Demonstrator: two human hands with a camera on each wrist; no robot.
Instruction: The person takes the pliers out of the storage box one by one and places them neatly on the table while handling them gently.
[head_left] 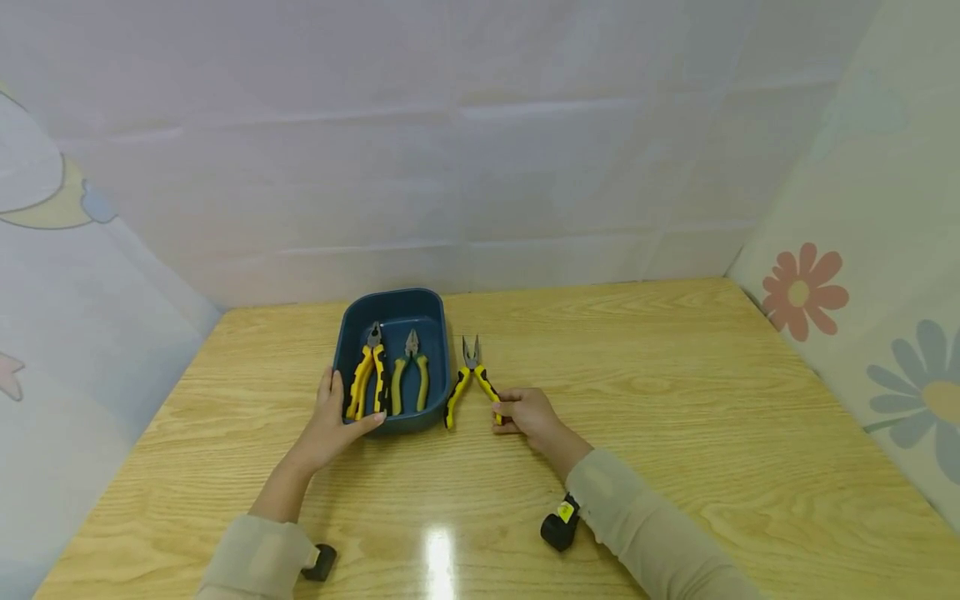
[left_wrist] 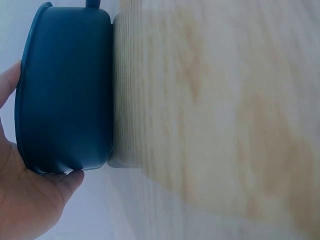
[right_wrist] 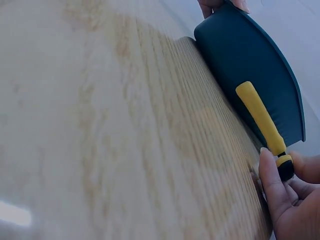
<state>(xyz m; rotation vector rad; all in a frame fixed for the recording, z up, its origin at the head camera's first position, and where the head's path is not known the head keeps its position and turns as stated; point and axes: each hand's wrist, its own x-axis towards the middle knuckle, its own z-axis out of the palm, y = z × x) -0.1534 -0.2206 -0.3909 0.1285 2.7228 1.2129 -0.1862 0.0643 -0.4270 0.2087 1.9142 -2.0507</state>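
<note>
Against the near left corner of a dark blue plastic bin (head_left: 431, 421), my left hand (head_left: 330, 423) holds on, thumb over the front rim and fingers along the left wall. Two pairs of pliers lie inside: larger yellow-and-black combination pliers (head_left: 362, 379) on the left and smaller pliers with dull yellow-green handles (head_left: 422, 383) on the right. Just right of the bin, my right hand (head_left: 528, 414) pinches one handle of yellow-and-black long-nose pliers (head_left: 459, 385). Their handles are spread, the slim jaws slightly parted and pointing away from me.
The bin stands on a wood-grain table (head_left: 645, 375), toward its back edge. A pale cloth backdrop (head_left: 540, 192) rises behind the table, with printed flowers (head_left: 798, 292) at the right. Black wrist devices (head_left: 558, 525) hang at both cuffs.
</note>
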